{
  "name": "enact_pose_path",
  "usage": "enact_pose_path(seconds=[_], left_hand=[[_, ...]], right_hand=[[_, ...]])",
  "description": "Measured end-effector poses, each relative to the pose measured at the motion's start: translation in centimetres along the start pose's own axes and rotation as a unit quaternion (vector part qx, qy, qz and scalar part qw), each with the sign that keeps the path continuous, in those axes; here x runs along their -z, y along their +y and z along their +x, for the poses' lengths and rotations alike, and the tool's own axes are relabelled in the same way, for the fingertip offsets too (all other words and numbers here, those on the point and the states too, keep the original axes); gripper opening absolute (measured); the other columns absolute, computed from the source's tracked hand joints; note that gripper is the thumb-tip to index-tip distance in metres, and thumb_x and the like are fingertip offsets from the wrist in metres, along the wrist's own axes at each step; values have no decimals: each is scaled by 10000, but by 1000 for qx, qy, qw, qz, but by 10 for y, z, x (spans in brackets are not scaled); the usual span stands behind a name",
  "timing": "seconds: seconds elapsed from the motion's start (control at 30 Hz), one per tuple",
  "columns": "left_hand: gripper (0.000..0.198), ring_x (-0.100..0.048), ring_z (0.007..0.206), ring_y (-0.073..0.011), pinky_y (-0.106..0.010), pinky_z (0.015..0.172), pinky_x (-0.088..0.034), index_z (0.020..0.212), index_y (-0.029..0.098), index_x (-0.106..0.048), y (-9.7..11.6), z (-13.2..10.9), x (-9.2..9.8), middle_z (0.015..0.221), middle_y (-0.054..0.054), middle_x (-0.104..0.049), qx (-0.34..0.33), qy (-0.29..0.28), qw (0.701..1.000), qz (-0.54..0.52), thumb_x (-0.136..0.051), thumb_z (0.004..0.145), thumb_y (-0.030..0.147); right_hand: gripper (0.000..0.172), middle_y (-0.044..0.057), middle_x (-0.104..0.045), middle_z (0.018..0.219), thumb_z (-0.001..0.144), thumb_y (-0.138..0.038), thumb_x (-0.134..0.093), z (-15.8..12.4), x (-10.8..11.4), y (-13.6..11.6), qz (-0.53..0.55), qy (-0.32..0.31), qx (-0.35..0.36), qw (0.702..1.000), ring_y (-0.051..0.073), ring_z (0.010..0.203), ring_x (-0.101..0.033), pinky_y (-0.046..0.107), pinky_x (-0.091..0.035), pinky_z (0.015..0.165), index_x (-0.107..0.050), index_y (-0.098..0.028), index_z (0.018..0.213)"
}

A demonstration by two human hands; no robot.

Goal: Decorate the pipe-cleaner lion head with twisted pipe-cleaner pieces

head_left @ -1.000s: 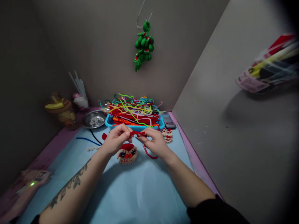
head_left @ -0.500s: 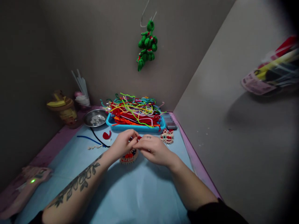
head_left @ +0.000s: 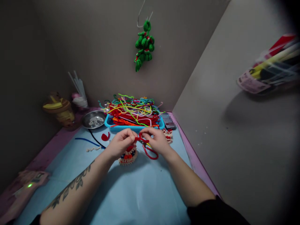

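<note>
While the left hand (head_left: 120, 143) pinches one end of a bent red fuzzy stem (head_left: 142, 140), the right hand (head_left: 156, 142) pinches its other end; stem spans the gap between them, above the blue sheet (head_left: 138, 193). Red-handled scissors (head_left: 153, 158) near right hand, face-like fuzzy piece (head_left: 127, 158) below left fingers, blue tray (head_left: 127, 128) of coloured stems behind.

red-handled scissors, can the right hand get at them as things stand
Probably yes: the red-handled scissors lie close by the right hand, one loop uncovered, though that hand is holding a red pipe cleaner.
</note>
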State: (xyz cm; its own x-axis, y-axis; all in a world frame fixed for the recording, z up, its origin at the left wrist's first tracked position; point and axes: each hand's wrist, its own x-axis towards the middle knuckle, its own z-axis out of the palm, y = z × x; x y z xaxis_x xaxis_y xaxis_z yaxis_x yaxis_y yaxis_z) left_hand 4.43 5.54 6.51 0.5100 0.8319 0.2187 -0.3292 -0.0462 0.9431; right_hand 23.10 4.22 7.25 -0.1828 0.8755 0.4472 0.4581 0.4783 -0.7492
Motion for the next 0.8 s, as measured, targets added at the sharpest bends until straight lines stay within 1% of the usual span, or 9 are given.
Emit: enact_pose_path(seconds=[0.13, 0.23, 0.3, 0.37, 0.5, 0.6, 0.67, 0.73, 0.8], left_hand=[[266, -476, 573, -88, -217, 549, -410, 663, 169, -506, 0, 3, 2, 683, 18, -527, -46, 86, 995, 14, -654, 785, 354], [233, -520, 657, -105, -235, 603, -434, 675, 169, -526, 3, 5, 3, 834, -17, -588, -82, 150, 982, 80, -649, 783, 335], [209, -561, 746, -131, -259, 666, -452, 695, 172, -517, 5, 5, 3, 924, -41, -619, -88, 168, 973, 130, -619, 802, 320], [183, -578, 775, -146, -272, 688, -456, 712, 179, -499, 7, 4, 4, 931, -49, -637, -81, 171, 964, 187, -577, 824, 301], [152, -568, 738, -141, -265, 668, -450, 709, 188, -471, 9, 2, 6, 837, -26, -627, -75, 131, 951, 271, -518, 842, 246], [152, -569, 758, -143, -268, 689, -452, 708, 184, -479, 13, 0, 8, 847, -34, -628, -62, 49, 952, 296, -503, 849, 233], [168, -570, 755, -140, -261, 674, -454, 696, 179, -477, 16, -1, 10, 868, -46, -632, -37, -16, 959, 281, -515, 848, 239], [182, -568, 712, -130, -247, 627, -454, 702, 176, -474, 18, -3, 11, 866, -49, -628, -8, -67, 973, 222, -532, 850, 264], [190, -561, 675, -118, -238, 599, -451, 722, 173, -486, 15, -2, 12, 859, -42, -614, -6, -76, 985, 153, -557, 850, 294]], right_hand=[[146, 44, -721, 849, 871, -162, -530, -5, -17, -3, -61, -29, 72, 995, 166, 796, -647, 282, -480, 746, -673, -183, 890], [154, 57, -712, 877, 899, -176, -495, -10, -22, -7, -119, -42, 118, 985, 177, 817, -620, 295, -466, 761, -649, -182, 885], [158, 57, -693, 827, 907, -174, -474, -12, -21, -12, -158, -50, 144, 976, 185, 781, -587, 301, -451, 725, -626, -180, 867], [150, 56, -662, 778, 910, -175, -459, -14, -18, -18, -175, -46, 165, 970, 187, 750, -556, 299, -435, 693, -599, -180, 856], [137, 53, -609, 754, 917, -197, -438, -15, -7, -27, -153, 18, 201, 967, 182, 735, -530, 298, -418, 690, -545, -190, 833], [142, 43, -589, 739, 921, -204, -432, -13, 2, -27, -139, 69, 193, 969, 178, 721, -523, 301, -406, 696, -525, -197, 815], [151, 34, -581, 734, 924, -216, -434, -10, 8, -23, -124, 85, 160, 976, 170, 716, -525, 292, -398, 690, -523, -198, 803], [170, 19, -568, 718, 927, -234, -436, -7, 11, -19, -95, 82, 103, 987, 156, 697, -525, 272, -391, 664, -521, -198, 784], [192, 5, -552, 696, 926, -258, -439, -4, 12, -15, -63, 59, 44, 995, 143, 671, -520, 254, -382, 632, -518, -196, 762]])
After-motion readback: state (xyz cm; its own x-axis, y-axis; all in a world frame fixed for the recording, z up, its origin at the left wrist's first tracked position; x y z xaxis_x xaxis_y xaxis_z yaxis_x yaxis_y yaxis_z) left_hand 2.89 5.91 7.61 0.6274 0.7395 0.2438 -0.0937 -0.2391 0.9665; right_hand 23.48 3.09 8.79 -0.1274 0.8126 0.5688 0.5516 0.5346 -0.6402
